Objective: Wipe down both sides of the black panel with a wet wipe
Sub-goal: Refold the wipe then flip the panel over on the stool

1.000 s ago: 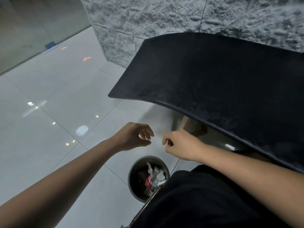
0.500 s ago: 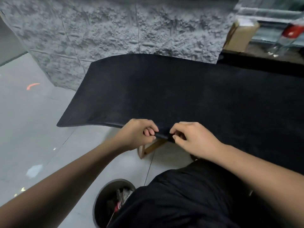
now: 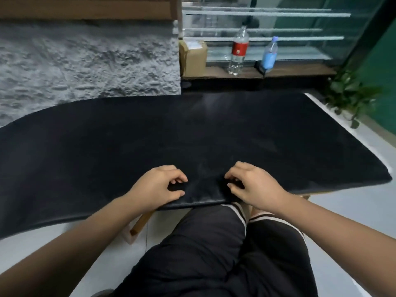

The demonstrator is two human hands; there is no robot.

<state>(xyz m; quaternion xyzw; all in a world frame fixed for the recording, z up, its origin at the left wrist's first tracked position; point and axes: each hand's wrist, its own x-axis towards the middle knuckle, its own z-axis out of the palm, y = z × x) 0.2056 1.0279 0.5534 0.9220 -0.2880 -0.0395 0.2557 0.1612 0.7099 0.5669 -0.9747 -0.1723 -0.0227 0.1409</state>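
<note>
Head view only. Locate panel [image 3: 192,136] lying flat across the frame, near edge above the lap, carried on a wooden leg [image 3: 142,221] showing beneath. Note left hand [image 3: 157,187] and right hand [image 3: 256,185] side by side at that near edge, each narrow, fingers and thumb curled and pinching the black material. Expect a large, thin sheet: probably light but unwieldy, with some give, judging by the slight ridge raised between the hands; matte face likely not slippery. Take hold along the long edges, hands set well apart, for turning over; avoid lifting from one corner. See no wipe anywhere in view. Underfoot, pale glossy floor [image 3: 342,211], possibly slick. Behind, rough grey stone wall [image 3: 85,61]; to its right, a low shelf [image 3: 300,70] bearing a box [image 3: 194,56], a red-label bottle [image 3: 239,52] and a blue bottle [image 3: 270,53], with a plant [image 3: 349,93] at far right. Keep far edge away from shelf when flipping.
</note>
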